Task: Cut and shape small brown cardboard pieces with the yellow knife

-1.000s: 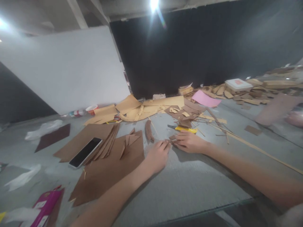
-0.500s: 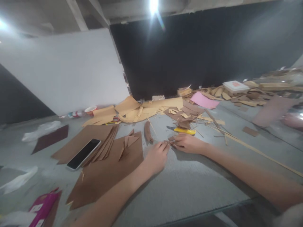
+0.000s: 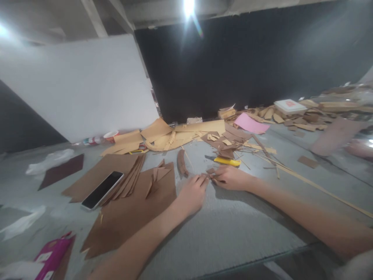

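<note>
My left hand (image 3: 194, 194) is closed, its fingertips pressed on a small brown cardboard piece (image 3: 207, 176) low over the table. From the other side my right hand (image 3: 231, 178) pinches the same bit of material; the fingers partly hide it, so its exact shape is unclear. Just beyond the fingertips lies another little brown scrap (image 3: 210, 170). A yellow utility knife (image 3: 227, 161) with its blade out rests behind my right hand. Behind my left hand is a curved, layered brown strip (image 3: 182, 163). Brown sheets (image 3: 131, 214) lie beneath and beside my left forearm.
A phone (image 3: 102, 190) rests on stacked brown sheets at left, near folded brown pieces (image 3: 157, 177). Tan sheets and cut scraps (image 3: 201, 127) line the back, with a pink sheet (image 3: 252, 123) and a white box (image 3: 290, 107). Long thin strips (image 3: 317, 184) cross the right side.
Both hands stay almost in place, with only slight finger movement at the small brown piece. The view has shifted very little.
</note>
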Action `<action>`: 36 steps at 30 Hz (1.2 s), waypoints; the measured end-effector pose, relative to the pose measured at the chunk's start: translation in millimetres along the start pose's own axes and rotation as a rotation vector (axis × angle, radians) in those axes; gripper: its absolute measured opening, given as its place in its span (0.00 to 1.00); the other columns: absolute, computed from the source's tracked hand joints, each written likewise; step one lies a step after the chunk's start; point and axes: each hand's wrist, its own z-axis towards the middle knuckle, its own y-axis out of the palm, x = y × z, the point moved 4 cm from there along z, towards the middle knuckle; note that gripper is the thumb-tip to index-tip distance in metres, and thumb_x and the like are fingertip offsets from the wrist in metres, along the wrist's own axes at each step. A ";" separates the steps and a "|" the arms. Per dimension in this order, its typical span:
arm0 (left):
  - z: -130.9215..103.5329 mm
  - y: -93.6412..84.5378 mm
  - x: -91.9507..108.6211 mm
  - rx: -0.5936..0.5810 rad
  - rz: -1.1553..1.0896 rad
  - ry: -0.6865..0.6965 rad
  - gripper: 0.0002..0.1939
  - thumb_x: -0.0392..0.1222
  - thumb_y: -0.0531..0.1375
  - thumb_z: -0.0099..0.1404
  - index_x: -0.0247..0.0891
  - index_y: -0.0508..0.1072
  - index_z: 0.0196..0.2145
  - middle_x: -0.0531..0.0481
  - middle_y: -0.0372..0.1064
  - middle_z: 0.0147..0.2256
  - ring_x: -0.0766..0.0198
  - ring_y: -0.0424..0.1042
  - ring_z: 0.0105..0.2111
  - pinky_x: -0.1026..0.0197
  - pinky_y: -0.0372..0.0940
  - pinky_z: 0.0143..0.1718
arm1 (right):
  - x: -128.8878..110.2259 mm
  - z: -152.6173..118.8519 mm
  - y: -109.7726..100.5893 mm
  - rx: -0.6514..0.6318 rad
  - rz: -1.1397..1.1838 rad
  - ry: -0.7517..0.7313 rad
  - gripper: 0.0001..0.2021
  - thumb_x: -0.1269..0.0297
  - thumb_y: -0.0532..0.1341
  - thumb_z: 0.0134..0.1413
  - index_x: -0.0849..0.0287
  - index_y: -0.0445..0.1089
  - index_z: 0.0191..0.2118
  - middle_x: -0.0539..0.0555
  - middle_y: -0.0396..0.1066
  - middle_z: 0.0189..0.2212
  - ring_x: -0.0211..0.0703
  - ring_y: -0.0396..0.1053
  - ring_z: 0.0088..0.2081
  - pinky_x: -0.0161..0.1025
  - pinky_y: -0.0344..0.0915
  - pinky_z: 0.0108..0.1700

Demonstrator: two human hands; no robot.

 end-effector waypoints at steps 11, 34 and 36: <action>0.6 -2.4 0.3 0.007 -0.006 -0.003 0.23 0.32 0.51 0.73 0.29 0.68 0.63 0.34 0.71 0.60 0.48 0.69 0.60 0.47 0.66 0.61 | -11.5 6.0 -7.5 -0.072 -0.009 0.060 0.17 0.65 0.56 0.73 0.61 0.79 0.35 0.57 0.77 0.27 0.46 0.71 0.31 0.43 0.62 0.41; 2.8 -6.1 -0.4 -0.033 -0.032 -0.050 0.24 0.30 0.53 0.70 0.30 0.69 0.62 0.36 0.71 0.60 0.49 0.69 0.59 0.49 0.65 0.63 | -14.6 3.0 -17.5 -0.191 -0.165 0.055 0.15 0.65 0.57 0.73 0.62 0.79 0.37 0.58 0.78 0.29 0.47 0.72 0.33 0.44 0.61 0.40; 2.9 -5.7 -0.3 -0.038 -0.027 -0.045 0.24 0.30 0.53 0.70 0.30 0.69 0.63 0.36 0.71 0.61 0.49 0.68 0.60 0.49 0.65 0.63 | -14.5 2.5 -18.1 -0.211 -0.170 0.056 0.17 0.65 0.55 0.73 0.62 0.79 0.36 0.59 0.78 0.29 0.47 0.71 0.33 0.43 0.61 0.40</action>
